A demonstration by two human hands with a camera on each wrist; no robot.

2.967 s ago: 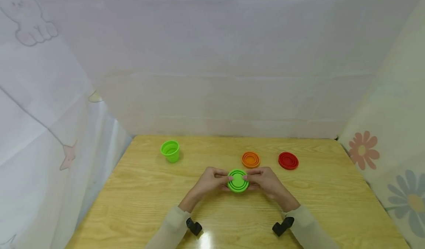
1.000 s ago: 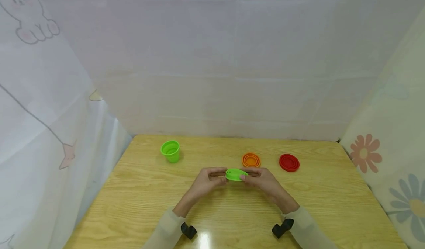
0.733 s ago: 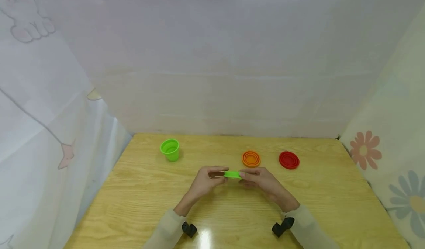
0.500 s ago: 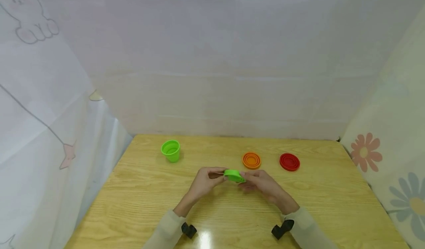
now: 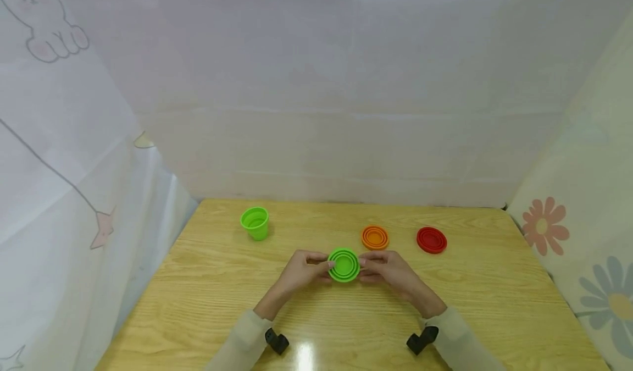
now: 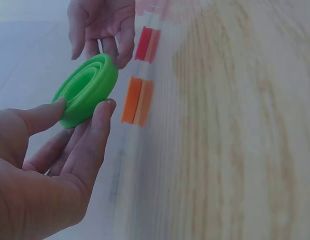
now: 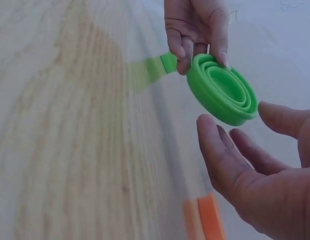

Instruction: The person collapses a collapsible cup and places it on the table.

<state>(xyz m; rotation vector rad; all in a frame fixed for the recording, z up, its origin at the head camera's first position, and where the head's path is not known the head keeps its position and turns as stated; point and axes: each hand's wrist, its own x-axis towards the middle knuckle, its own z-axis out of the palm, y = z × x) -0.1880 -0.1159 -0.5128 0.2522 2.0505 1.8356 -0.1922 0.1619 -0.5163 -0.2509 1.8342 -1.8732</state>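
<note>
A flattened green collapsible cup [image 5: 343,265] is held up over the table with its nested rings toward the head camera. My left hand [image 5: 304,271] pinches its left edge, thumb on the front rim and fingers behind, as the left wrist view also shows. At the opposite edge is my right hand [image 5: 388,269], thumb and fingers spread around the rim. In the right wrist view a gap shows between the right fingers [image 7: 215,145] and the green cup [image 7: 222,90], with the thumb tip close beside the rim.
On the wooden table [image 5: 207,283], an expanded green cup [image 5: 257,227] stands at the back left. A flattened orange cup [image 5: 375,238] lies just behind my right hand, and a flattened red one [image 5: 432,240] farther right. A pale curtain [image 5: 316,140] closes off the back.
The green cup has turned from edge-on to face the head camera and shifted slightly left. My right thumb has come off its front. The cups on the table have stayed put.
</note>
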